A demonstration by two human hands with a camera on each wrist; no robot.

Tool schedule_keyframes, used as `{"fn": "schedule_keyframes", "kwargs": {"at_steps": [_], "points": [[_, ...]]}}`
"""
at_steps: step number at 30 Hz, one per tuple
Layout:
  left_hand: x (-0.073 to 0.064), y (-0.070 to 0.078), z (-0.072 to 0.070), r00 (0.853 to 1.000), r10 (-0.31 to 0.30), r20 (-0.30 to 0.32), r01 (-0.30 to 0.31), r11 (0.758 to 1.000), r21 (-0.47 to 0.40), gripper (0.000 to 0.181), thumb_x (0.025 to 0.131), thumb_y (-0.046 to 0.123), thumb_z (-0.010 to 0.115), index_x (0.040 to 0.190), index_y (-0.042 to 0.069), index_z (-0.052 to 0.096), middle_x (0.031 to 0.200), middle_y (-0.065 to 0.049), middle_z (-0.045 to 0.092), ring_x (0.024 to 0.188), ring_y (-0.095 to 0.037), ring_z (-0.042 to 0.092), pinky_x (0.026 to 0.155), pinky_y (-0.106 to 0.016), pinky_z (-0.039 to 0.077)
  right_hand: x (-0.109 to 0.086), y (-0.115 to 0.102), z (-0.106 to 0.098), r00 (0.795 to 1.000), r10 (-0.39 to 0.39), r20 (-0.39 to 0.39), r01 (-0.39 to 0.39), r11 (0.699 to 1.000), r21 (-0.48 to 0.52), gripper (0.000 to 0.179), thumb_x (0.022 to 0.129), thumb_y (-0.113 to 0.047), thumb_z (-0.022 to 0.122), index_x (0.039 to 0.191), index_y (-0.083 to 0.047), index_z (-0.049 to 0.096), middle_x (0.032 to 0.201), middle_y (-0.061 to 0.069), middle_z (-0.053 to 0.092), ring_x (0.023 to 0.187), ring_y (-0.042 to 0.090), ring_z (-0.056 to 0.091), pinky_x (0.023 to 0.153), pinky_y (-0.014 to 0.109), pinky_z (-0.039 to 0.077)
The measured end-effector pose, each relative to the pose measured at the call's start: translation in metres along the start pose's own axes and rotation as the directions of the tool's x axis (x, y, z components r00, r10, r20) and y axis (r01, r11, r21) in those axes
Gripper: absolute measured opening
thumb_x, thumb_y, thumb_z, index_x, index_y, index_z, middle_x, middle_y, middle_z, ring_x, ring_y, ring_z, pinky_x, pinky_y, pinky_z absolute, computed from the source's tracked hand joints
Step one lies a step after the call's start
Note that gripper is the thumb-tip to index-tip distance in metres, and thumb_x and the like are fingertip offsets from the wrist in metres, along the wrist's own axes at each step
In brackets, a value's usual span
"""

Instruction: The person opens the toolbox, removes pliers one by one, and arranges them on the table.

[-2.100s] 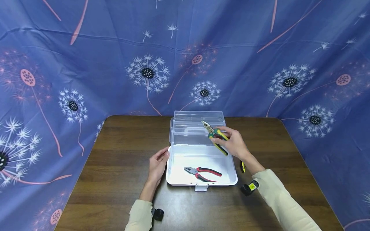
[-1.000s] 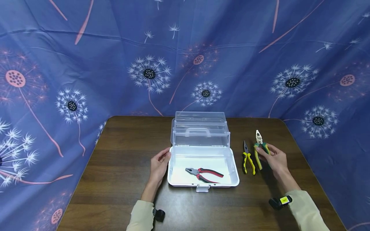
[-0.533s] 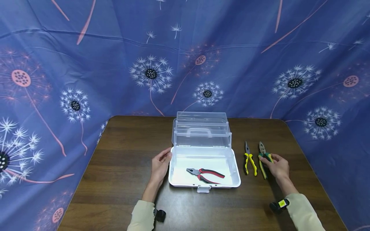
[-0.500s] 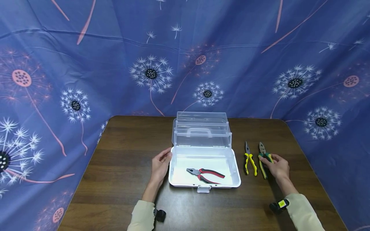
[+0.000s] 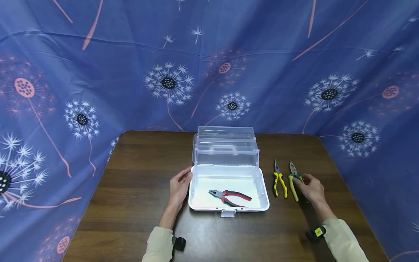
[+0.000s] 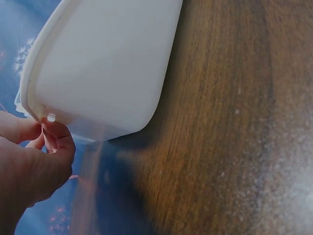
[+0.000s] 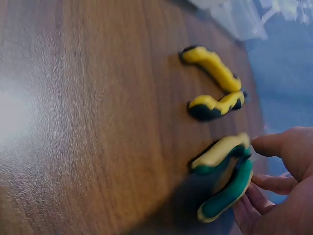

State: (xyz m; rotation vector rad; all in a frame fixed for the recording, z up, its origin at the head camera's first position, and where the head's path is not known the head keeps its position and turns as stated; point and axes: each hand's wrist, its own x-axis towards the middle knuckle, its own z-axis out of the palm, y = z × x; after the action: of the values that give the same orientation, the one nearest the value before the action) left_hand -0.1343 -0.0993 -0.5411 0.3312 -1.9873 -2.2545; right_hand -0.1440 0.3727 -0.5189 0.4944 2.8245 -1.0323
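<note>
Right hand (image 5: 311, 188) grasping green-yellow pliers (image 5: 293, 178) flat on table (image 5: 137, 189); steel, heavy, rigid; grip rubber handles. Left hand (image 5: 179, 187) fingers relaxed against white box (image 5: 193, 182)

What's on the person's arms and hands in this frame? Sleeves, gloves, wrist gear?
Both hands are bare, no gloves. The left hand and right hand come out of long cream sleeves. Each wrist carries a small black camera unit; the right one shows a yellow label.

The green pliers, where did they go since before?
The right hand carried the green pliers from above the open box rightward, down onto the table beside the yellow pliers, fingers still on them. The left hand stayed on the box; the red pliers stayed inside.
</note>
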Motion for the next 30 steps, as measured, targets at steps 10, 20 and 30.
{"fn": "schedule_keyframes", "kwargs": {"at_steps": [10,20,30], "points": [[0.003,-0.001,-0.002,1.0,-0.015,-0.013,0.015,1.0,0.01,0.031,0.1,0.0,0.063,0.129,-0.01,0.065,0.123,-0.025,0.068,0.097,-0.006,0.065,0.084,-0.015,0.051,-0.023,-0.041,0.006,0.963,-0.23,-0.143,0.238,0.97,0.042,0.045,0.103,-0.029,0.065,0.132,0.004,0.061,0.125,0.028,0.066,0.113,0.044,0.063,0.09,0.048,0.05],[0.002,-0.001,-0.003,0.999,-0.033,-0.017,0.034,0.999,0.023,0.032,0.101,0.004,0.063,0.131,-0.008,0.065,0.127,-0.024,0.067,0.101,-0.008,0.064,0.085,-0.014,0.051,-0.047,-0.083,0.028,0.886,-0.422,-0.191,0.444,0.892,0.089,0.027,0.098,-0.018,0.072,0.118,0.0,0.068,0.111,0.016,0.073,0.1,0.028,0.067,0.082,0.024,0.052],[0.0,0.0,-0.001,0.999,-0.036,-0.012,0.036,0.999,0.011,0.032,0.101,0.003,0.063,0.131,-0.008,0.065,0.124,-0.023,0.068,0.098,-0.007,0.065,0.084,-0.015,0.051,-0.08,-0.116,0.054,0.807,-0.587,-0.062,0.59,0.799,0.117,0.023,0.092,-0.009,0.078,0.113,-0.003,0.07,0.099,0.0,0.07,0.086,0.013,0.064,0.075,0.031,0.058]]}}
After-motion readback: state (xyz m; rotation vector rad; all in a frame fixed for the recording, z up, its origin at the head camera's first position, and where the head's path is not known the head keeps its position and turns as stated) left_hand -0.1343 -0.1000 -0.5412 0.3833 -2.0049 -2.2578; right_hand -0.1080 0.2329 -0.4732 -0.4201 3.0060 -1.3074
